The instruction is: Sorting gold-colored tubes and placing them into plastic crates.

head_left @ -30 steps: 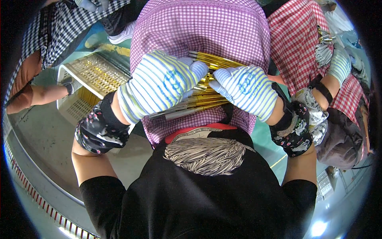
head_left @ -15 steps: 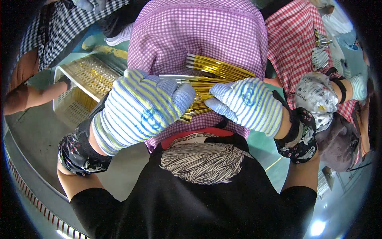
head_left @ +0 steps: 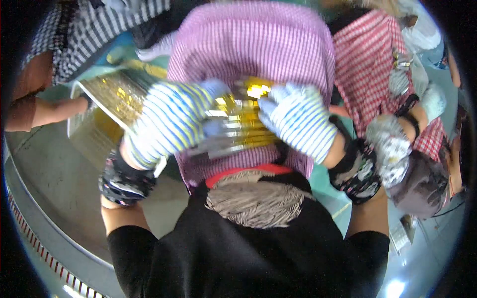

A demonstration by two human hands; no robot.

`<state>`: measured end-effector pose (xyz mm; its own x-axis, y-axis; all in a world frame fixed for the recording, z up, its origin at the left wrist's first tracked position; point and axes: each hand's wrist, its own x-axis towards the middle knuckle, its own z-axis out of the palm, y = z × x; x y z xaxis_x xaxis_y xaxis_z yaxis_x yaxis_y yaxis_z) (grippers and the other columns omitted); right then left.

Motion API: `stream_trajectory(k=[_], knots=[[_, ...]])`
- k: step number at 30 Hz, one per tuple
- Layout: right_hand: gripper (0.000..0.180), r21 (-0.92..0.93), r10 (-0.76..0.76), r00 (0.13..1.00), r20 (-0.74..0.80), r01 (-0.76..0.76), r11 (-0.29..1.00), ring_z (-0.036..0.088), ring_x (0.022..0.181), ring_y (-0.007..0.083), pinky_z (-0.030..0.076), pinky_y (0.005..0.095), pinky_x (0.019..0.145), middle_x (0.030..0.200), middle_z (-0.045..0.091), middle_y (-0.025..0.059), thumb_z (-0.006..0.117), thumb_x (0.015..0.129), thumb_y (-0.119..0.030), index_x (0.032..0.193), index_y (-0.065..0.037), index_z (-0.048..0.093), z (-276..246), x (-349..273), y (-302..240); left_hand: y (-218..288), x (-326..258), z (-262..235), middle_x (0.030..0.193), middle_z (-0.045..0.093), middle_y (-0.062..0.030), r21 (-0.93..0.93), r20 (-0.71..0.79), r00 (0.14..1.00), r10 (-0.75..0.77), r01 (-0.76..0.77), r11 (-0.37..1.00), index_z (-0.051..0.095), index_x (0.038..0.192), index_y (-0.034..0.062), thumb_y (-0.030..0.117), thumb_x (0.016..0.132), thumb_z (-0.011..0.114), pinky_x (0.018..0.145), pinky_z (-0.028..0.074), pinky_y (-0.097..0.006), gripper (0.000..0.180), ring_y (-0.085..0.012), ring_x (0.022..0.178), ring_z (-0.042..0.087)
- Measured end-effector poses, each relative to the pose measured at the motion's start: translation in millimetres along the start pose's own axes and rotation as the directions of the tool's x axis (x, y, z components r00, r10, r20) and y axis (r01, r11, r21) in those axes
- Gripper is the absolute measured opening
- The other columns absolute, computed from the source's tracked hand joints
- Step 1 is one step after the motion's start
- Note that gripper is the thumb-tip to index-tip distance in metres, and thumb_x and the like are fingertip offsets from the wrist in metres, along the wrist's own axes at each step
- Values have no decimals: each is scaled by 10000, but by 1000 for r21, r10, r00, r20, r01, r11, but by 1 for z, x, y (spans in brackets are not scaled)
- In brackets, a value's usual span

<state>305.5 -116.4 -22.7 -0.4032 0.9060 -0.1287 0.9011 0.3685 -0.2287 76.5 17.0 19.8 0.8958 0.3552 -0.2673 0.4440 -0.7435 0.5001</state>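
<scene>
A loose bundle of thin shiny gold rods with silver-coloured ends (head_left: 248, 121) lies across my lap, on a purple checked apron (head_left: 258, 42). My left hand (head_left: 171, 121), in a striped knit glove, is closed around rods at the bundle's left side. From the right, my right hand (head_left: 300, 121), gloved alike, has its bent fingers on the right ends of the rods. Motion blurs the rods and fingertips, so single pieces do not show. Some rods sit between the two hands, others beneath them.
To the left stands a white plastic basket (head_left: 102, 107) holding more gold pieces. A person's bare arm (head_left: 64, 111) reaches to it. At right sits a person in a red checked apron (head_left: 367, 64) with metal pieces on the lap; that person's gloved hand (head_left: 433, 102) is close by.
My left hand has turned and its wrist has moved right. My right hand has shifted slightly left and up. The rods between them have moved and are now blurred.
</scene>
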Motion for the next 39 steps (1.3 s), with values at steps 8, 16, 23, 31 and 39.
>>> stream_trajectory(k=[8, 16, 23, 31, 39], knots=[[310, 101, 35, 981, 191, -55, 993, 614, 856, 320, 491, 492, 712, 889, 633, 142, 529, 914, -369, 883, -93, 667, 10, 6, 7, 5, 32, 62, 719, 616, -86, -122, -249, 957, 145, -180, 976, 589, 936, 142, 331, 791, 698, 533, 484, -409, 261, -314, 629, 630], [357, 184, -17, 979, 201, -20, 983, 648, 835, 364, 516, 492, 744, 863, 652, 194, 552, 915, -373, 869, -39, 668, 13, 4, 3, 11, 19, 56, 791, 690, -151, -118, -88, 996, 9, -19, 993, 617, 1168, 129, 400, 856, 657, 625, 519, -447, 415, -348, 713, 674], [330, 220, -20, 984, 177, -20, 975, 656, 837, 379, 516, 482, 765, 886, 659, 197, 556, 935, -335, 915, -27, 673, 13, 6, -1, 8, 8, 60, 775, 682, -169, -101, -155, 982, 110, -127, 987, 596, 1087, 86, 374, 832, 677, 605, 512, -473, 393, -372, 726, 670], [330, 102, 48, 972, 231, -73, 992, 662, 854, 378, 523, 469, 749, 934, 674, 200, 522, 967, -335, 1028, -28, 625, -10, 4, -3, 26, -7, 57, 813, 670, -127, 155, -328, 893, 309, -272, 950, 599, 1037, 111, 340, 835, 671, 618, 505, -460, 314, -357, 732, 660], [314, 213, 82, 994, -66, -66, 975, 656, 735, 396, 515, 492, 655, 825, 667, 219, 490, 995, -326, 995, -30, 593, -29, 11, 14, 22, -4, 28, 1153, 620, -92, 407, -572, 619, 539, -356, 841, 604, 926, 88, 197, 809, 567, 973, 480, -427, 165, -309, 1147, 583]])
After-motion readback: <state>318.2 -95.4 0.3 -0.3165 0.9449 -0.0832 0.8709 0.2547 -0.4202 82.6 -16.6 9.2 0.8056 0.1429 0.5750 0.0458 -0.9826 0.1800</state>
